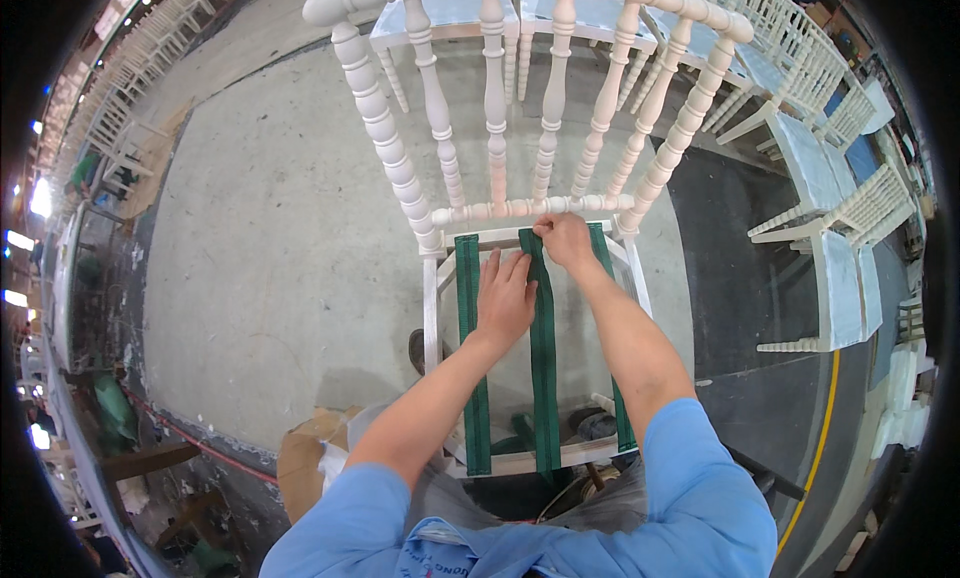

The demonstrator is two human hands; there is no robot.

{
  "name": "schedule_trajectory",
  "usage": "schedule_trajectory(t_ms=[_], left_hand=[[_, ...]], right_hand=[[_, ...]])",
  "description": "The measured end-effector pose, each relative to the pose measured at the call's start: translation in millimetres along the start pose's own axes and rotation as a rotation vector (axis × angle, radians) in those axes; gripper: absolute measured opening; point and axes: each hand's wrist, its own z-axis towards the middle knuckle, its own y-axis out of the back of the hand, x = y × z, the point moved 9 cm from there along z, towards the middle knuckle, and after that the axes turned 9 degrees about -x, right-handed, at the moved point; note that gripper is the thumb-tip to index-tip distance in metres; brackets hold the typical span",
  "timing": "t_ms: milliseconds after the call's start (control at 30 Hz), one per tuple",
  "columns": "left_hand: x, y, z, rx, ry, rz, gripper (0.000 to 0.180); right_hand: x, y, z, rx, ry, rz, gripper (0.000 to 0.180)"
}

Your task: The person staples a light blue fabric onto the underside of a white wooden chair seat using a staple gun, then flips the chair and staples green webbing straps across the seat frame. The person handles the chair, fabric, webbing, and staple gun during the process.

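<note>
A white wooden chair (432, 308) with a turned-spindle back stands in front of me, its seat frame open. Three green webbing straps run front to back across the frame: a left strap (470, 378), a middle strap (543, 368) and a right strap (622, 418). My left hand (505, 298) lies flat, fingers together, against the middle strap between it and the left strap. My right hand (563, 238) pinches the far end of the middle strap at the rear seat rail, just under the chair back.
Several more white chairs (830, 218) stand to the right and rows of them at the far left and back. Grey concrete floor (280, 238) spreads to the left, with a yellow line (820, 438) at the right. Cardboard (300, 458) lies near my left elbow.
</note>
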Motion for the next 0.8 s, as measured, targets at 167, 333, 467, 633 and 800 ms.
schedule_trajectory(t_ms=[167,333,467,633,800], left_hand=[[11.8,-30.0,14.2,0.148,-0.016,0.155,0.056],[9.3,-51.0,14.1,0.251,-0.005,0.23,0.063],[-3.4,-59.8,16.7,0.313,0.015,0.235,0.063],[24.8,-48.5,9.1,0.385,0.119,0.309,0.063],[11.5,-57.3,12.0,0.448,0.139,0.307,0.067]], right_hand=[[3.4,-7.0,1.1,0.006,-0.01,-0.031,0.019],[-7.6,7.1,0.5,0.005,-0.089,0.03,0.023],[-31.4,53.5,-40.3,-0.085,-0.237,0.365,0.024],[-95.6,172.5,-196.0,-0.372,-0.394,0.515,0.02],[-169.8,368.8,-452.9,-0.65,-0.686,-0.085,0.013]])
